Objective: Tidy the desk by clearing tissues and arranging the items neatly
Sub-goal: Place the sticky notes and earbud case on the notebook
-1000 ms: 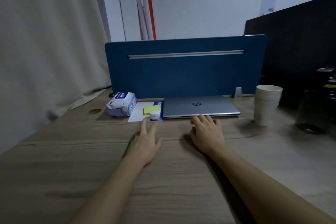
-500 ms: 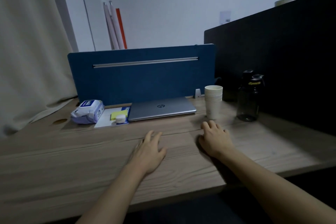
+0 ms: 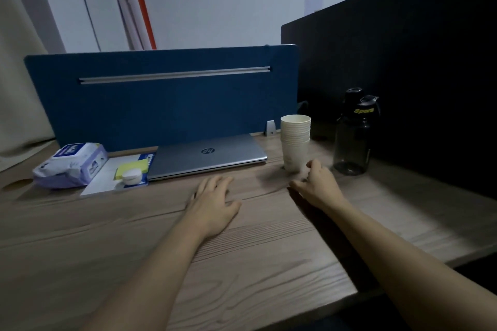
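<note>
The wooden worktop (image 3: 80, 250) carried a blue divider panel (image 3: 161, 105) at its back, and before this a closed grey laptop (image 3: 207, 157), a pack of tissues (image 3: 70, 165) at the far left, a dark bottle (image 3: 353, 134) at the right and a stack of paper cups (image 3: 295, 140) just left of it. The left hand (image 3: 213, 203) lay flat on the wood in front of the laptop, its grip apart and holding nothing. The right hand (image 3: 317, 185) was at the foot of the cups, fingers loosely bent and holding nothing, and yellow sticky notes (image 3: 131, 168) with a small white jar (image 3: 131, 177) lay on a white paper (image 3: 105, 179) beside the tissues.
</note>
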A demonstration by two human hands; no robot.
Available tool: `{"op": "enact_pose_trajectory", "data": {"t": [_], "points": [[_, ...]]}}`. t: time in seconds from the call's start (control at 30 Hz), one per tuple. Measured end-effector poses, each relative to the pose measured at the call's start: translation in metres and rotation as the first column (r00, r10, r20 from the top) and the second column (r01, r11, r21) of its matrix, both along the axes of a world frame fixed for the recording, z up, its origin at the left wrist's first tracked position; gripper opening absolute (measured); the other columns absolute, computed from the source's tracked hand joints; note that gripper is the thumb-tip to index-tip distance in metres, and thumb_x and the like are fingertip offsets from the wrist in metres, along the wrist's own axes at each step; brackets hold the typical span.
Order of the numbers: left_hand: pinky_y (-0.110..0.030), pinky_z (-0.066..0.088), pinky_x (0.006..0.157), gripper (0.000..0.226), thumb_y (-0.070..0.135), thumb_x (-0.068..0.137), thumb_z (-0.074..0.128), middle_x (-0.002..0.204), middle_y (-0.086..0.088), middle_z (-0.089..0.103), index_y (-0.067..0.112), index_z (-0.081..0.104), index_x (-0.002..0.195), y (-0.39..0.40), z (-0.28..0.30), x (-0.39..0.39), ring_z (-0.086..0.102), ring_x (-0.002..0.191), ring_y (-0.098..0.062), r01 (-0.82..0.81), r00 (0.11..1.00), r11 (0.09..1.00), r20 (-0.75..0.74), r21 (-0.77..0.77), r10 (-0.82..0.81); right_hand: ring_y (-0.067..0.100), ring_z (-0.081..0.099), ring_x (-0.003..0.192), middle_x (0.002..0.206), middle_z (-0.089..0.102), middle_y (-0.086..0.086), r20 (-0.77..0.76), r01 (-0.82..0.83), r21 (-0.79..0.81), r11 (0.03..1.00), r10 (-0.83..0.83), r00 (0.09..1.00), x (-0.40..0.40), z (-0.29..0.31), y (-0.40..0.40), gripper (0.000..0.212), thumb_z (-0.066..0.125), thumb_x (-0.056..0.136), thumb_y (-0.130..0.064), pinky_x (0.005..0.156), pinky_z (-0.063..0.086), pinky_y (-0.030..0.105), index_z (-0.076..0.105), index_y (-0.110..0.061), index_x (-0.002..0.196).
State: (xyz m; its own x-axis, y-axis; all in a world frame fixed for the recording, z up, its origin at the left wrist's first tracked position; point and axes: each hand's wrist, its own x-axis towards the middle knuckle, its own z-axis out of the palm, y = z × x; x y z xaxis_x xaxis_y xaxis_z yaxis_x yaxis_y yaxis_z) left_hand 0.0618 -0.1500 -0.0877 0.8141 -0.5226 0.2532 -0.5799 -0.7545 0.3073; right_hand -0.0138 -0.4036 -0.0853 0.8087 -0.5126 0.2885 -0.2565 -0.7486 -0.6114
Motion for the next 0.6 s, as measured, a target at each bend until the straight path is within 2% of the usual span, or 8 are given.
{"op": "enact_pose_trajectory", "data": {"t": [0.1,0.17,0.3,0.43,0.5,0.6], "points": [[-0.046,0.016,0.119,0.066,0.056,0.089,0.045,0.16,0.006,0.021,0.037,0.026,0.15,-0.011,0.0,0.018,0.01,0.149,-0.019,0.023,1.0,1.0,-0.008,0.001,-0.023,0.023,0.061,0.092,0.11,0.061,0.01,0.056,0.007,0.111,0.994,-0.014,0.998,0.014,0.003,-0.007,0.063,0.075,0.079,-0.036,0.078,0.052,0.037,0.043,-0.008,0.125],[-0.045,0.015,0.119,0.066,0.054,0.09,0.046,0.16,0.006,0.022,0.037,0.025,0.15,-0.02,-0.001,0.033,0.009,0.149,-0.019,0.047,0.999,0.999,0.007,-0.009,-0.047,0.018,0.058,0.09,0.105,0.06,0.003,0.089,-0.012,0.166,0.986,-0.003,0.996,0.025,0.004,-0.012,0.067,0.079,0.075,-0.039,0.074,0.047,0.031,0.045,-0.009,0.125],[-0.041,0.008,0.12,0.065,0.049,0.091,0.047,0.16,0.003,0.022,0.035,0.025,0.15,-0.035,-0.003,0.063,0.009,0.149,-0.021,0.047,0.998,0.999,0.045,-0.004,-0.046,0.011,0.056,0.085,0.109,0.066,0.004,0.151,0.017,0.21,0.978,-0.05,0.987,0.052,0.003,-0.022,0.051,0.08,0.075,-0.032,0.068,0.043,0.025,0.053,-0.014,0.114],[-0.044,0.0,0.12,0.063,0.047,0.091,0.045,0.158,0.003,0.027,0.034,0.025,0.15,-0.048,-0.003,0.093,0.015,0.148,-0.019,0.028,0.996,0.999,0.08,0.015,-0.029,0.016,0.057,0.093,0.111,0.066,0.004,0.142,0.017,0.212,0.977,-0.048,0.989,0.084,0.003,-0.028,0.051,0.08,0.075,-0.033,0.073,0.041,0.029,0.056,-0.015,0.115],[-0.046,0.001,0.12,0.062,0.05,0.092,0.042,0.155,0.007,0.032,0.034,0.027,0.15,-0.053,-0.003,0.105,0.022,0.145,-0.015,0.019,0.995,0.999,0.098,0.037,-0.023,0.017,0.058,0.091,0.109,0.067,0.005,0.131,0.02,0.2,0.98,-0.047,0.99,0.1,0.003,-0.029,0.051,0.08,0.074,-0.036,0.071,0.04,0.028,0.058,-0.014,0.114],[-0.045,0.014,0.117,0.057,0.057,0.092,0.035,0.152,0.012,0.037,0.037,0.033,0.146,-0.06,-0.002,0.121,0.029,0.141,-0.011,0.01,0.988,0.998,0.154,0.057,-0.018,0.021,0.061,0.096,0.109,0.068,0.006,0.131,0.013,0.179,0.984,-0.037,0.991,0.126,0.004,-0.033,0.052,0.082,0.072,-0.036,0.074,0.044,0.03,0.06,-0.012,0.113]]}}
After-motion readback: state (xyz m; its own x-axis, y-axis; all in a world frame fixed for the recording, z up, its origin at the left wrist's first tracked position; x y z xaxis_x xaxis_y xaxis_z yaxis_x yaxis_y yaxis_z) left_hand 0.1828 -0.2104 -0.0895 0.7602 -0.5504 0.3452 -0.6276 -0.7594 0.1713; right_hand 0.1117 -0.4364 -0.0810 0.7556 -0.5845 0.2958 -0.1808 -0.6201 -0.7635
